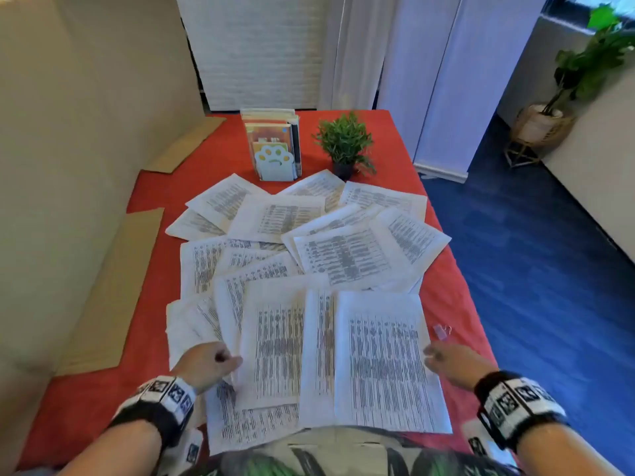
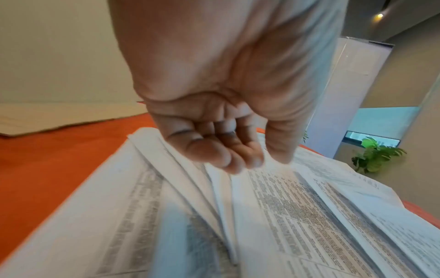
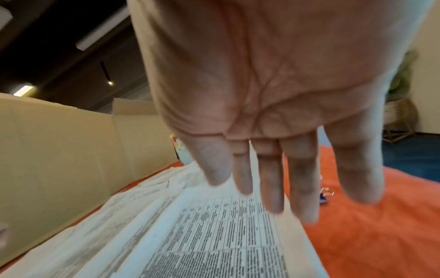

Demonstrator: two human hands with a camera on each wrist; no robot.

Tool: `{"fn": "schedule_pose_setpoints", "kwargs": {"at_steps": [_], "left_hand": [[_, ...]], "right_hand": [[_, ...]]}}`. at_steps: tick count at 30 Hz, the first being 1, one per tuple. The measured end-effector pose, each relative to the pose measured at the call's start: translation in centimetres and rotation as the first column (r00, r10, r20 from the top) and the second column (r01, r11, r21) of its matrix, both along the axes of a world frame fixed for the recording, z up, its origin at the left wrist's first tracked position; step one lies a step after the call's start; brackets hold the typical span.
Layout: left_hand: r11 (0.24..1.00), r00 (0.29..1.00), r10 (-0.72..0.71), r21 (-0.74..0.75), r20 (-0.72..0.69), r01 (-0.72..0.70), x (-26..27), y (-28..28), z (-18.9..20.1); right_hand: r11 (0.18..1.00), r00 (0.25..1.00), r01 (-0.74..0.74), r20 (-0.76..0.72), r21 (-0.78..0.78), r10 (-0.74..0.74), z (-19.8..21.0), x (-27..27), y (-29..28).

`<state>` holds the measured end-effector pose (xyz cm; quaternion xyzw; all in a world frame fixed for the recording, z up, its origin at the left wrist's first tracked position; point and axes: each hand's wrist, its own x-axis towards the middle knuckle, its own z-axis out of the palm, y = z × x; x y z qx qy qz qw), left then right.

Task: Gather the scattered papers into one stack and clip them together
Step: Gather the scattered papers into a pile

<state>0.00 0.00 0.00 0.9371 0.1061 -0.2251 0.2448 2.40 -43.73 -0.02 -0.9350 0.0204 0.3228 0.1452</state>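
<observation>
Several printed paper sheets lie scattered and overlapping across the red table. My left hand is at the left edge of a near sheet. In the left wrist view this hand hovers over fanned sheets, fingers loosely curled, with nothing held between them. My right hand is at the right edge of the nearest sheet. The right wrist view shows it with straight, spread fingers just above that sheet's edge. A small binder clip lies on the cloth beyond the right hand.
A paw-fronted book stand and a small potted plant stand at the table's far end. Cardboard pieces lie along the left side against a beige wall. The table's right edge drops to blue floor.
</observation>
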Motion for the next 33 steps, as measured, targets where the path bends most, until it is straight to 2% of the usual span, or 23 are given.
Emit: {"fn": "schedule_pose_setpoints", "kwargs": {"at_steps": [2,4,8,12,17,19,22,26,29,32,33], "left_hand": [[0.998,0.998,0.057,-0.01,0.037,-0.057,1.2,-0.1,-0.9],[0.995,0.995,0.102,0.002,0.007,-0.102,2.0,-0.4,-1.8],[0.985,0.981,0.173,0.037,-0.087,-0.171,2.0,-1.5,-4.4],[0.982,0.984,0.169,0.094,-0.046,-0.165,1.7,-3.2,-5.2],[0.975,0.973,0.221,0.007,-0.062,-0.221,1.6,-3.8,-6.3],[0.974,0.971,0.218,-0.035,-0.097,-0.222,1.4,-3.8,-6.4],[0.976,0.979,0.195,-0.083,-0.065,-0.2,1.3,-4.2,-5.7],[0.912,0.962,0.257,-0.309,-0.088,-0.272,1.7,-5.0,-5.2],[0.882,0.969,0.199,-0.404,-0.145,-0.242,1.8,-5.6,-4.9],[0.854,0.971,0.182,-0.464,-0.156,-0.235,1.6,-5.8,-5.2],[0.845,0.973,0.184,-0.483,-0.142,-0.231,1.6,-5.8,-5.4]], "right_hand": [[0.994,0.992,0.113,0.049,0.006,-0.113,-1.1,1.1,0.3],[0.981,0.979,0.194,0.071,0.005,-0.193,-2.2,1.8,0.7],[0.944,0.955,0.298,0.039,-0.141,-0.295,-4.4,1.6,2.0],[0.912,0.928,0.368,0.021,-0.182,-0.371,-5.4,1.3,3.8],[0.93,0.93,0.368,-0.025,-0.005,-0.368,-6.4,1.4,5.1],[0.94,0.942,0.335,-0.018,0.069,-0.334,-6.1,1.9,5.8],[0.929,0.935,0.349,0.017,0.123,-0.354,-6.4,2.9,6.7],[0.92,0.924,0.365,0.063,0.142,-0.377,-6.1,3.7,8.7],[0.883,0.915,0.388,0.007,0.264,-0.404,-5.9,3.6,10.4],[0.87,0.92,0.348,0.051,0.35,-0.388,-6.3,3.9,11.0],[0.839,0.909,0.348,0.069,0.418,-0.411,-6.1,4.1,11.2]]}}
